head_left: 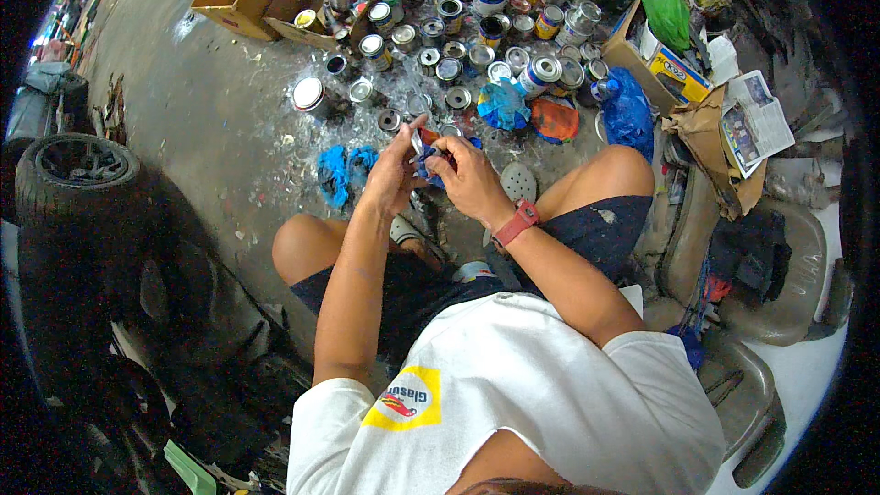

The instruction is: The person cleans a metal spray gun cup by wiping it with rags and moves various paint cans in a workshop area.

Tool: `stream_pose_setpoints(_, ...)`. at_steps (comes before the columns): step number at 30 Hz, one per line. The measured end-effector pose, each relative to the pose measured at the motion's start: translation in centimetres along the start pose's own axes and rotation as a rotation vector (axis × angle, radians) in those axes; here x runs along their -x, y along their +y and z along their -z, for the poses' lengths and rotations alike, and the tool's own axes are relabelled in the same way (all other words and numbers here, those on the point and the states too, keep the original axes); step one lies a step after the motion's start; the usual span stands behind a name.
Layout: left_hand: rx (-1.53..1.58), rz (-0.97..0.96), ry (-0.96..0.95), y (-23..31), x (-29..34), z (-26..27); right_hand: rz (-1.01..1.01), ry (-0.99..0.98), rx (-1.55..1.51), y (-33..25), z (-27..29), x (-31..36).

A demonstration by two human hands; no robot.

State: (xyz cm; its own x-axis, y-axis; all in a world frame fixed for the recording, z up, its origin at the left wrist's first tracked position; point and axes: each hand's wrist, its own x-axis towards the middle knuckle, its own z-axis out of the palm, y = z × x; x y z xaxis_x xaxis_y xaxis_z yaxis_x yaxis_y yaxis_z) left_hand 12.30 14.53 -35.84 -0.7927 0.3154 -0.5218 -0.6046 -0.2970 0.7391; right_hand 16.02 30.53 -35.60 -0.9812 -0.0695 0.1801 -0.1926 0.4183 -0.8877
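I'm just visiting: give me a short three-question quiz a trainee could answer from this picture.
1. True or false: both hands meet on one small item.
2. Which wrist wears the red watch: A left, B right?
3. What lies on the floor just left of the hands?

Key:
1. True: the left hand and right hand hold a small item with blue cloth, above the paint tins.
2. B.
3. Blue gloves.

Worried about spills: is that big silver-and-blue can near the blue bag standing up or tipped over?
Tipped: the silver-and-blue can lies on its side, round end facing the camera.
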Motion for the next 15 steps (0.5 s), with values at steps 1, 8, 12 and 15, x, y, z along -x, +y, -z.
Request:
stream_pose_setpoints(1,-0.03,-0.003,-0.019,-0.2,-0.1,0.0,-0.046,0.003,-0.064,0.1,-0.3,0.1)
stream_pose_setpoints(8,-0.214,-0.223,0.064,-1.5,-0.5,-0.1,-0.298,-0.007,-0.238,3.9,-1.3,-0.1)
stream_pose_setpoints(12,-0.082,-0.038,0.045,-1.0,-0.4,0.4,-0.267,0.01,-0.204,2.2,-1.1,0.0)
stream_pose_setpoints(15,-0.226,-0.08,0.026,-1.6,-0.6,0.9,-0.286,-0.019,-0.234,1.5,-0.8,0.2)
